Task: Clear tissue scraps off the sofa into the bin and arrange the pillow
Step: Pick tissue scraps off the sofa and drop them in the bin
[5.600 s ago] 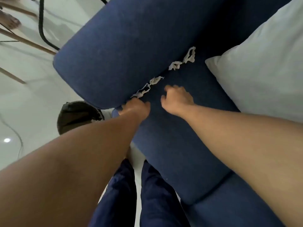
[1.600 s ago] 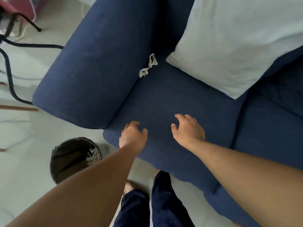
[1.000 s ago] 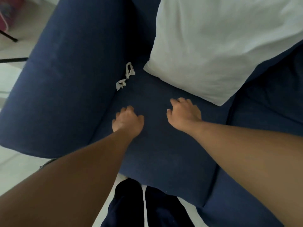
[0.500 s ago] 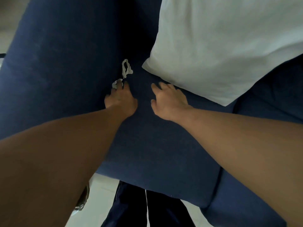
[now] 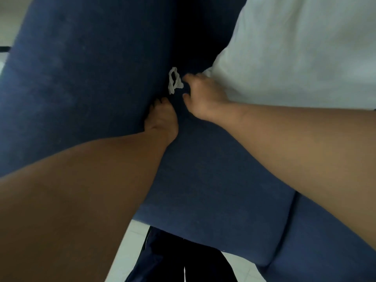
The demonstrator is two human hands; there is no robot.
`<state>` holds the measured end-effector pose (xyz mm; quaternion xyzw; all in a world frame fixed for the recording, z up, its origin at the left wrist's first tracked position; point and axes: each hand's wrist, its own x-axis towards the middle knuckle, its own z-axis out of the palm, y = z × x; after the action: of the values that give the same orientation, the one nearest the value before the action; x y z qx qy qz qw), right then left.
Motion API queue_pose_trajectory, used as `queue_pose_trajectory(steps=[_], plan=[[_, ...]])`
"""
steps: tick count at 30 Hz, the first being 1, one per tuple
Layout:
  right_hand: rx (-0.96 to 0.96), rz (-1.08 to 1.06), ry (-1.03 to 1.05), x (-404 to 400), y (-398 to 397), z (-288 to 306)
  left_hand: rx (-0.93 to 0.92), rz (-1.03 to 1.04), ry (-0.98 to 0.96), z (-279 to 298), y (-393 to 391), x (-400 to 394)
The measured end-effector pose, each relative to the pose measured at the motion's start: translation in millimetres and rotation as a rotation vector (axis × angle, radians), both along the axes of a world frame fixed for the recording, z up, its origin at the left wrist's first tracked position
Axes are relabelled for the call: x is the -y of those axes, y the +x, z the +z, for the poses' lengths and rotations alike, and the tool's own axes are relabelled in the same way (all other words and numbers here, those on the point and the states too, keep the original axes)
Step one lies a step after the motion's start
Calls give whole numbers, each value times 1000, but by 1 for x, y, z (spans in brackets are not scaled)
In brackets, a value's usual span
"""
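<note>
One white tissue scrap [image 5: 174, 80] lies looped in the crease between the blue sofa's armrest [image 5: 81, 68] and seat cushion [image 5: 203, 169]. My left hand [image 5: 161, 117] is just below it in the same crease, fingers curled together where a second, lower scrap lay; that scrap is hidden under them. My right hand [image 5: 203, 96] is to the right of the visible scrap, fingers apart, with the forefinger tip almost touching it. The white pillow [image 5: 295, 47] lies on the seat at upper right, its corner against the back of my right hand. The bin is out of view.
Pale tiled floor [image 5: 130, 241] shows at the bottom, below the sofa's front edge. My legs in dark trousers [image 5: 162, 261] stand against it. A second seat cushion [image 5: 325, 241] continues to the lower right.
Both hands have moved further up the seat towards the scraps. The lower scrap has vanished under my left fingers. My right hand has come up beside the upper scrap, against the pillow corner.
</note>
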<state>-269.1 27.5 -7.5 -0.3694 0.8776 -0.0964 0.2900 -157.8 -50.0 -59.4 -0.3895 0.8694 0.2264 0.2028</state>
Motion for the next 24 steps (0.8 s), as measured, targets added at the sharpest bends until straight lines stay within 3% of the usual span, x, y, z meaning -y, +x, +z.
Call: queue_pose_trajectory(steps=[3,8,13,19,23,24], plan=[[23,-10,22,23,-11,-11,-104,77,22,-6,6,-3],[29,48,217,51,-17,-37,-346,498,282,0,27,-26],[-30,60,321,61,-16,-56,-473,750,419,4,60,-45],[-83,153,361,57,24,-50,-450,773,485,7,82,-37],[-48,262,331,36,52,-30,-338,745,476,3,102,-21],[-61,324,272,13,64,-8,-425,813,464,15,119,-45]])
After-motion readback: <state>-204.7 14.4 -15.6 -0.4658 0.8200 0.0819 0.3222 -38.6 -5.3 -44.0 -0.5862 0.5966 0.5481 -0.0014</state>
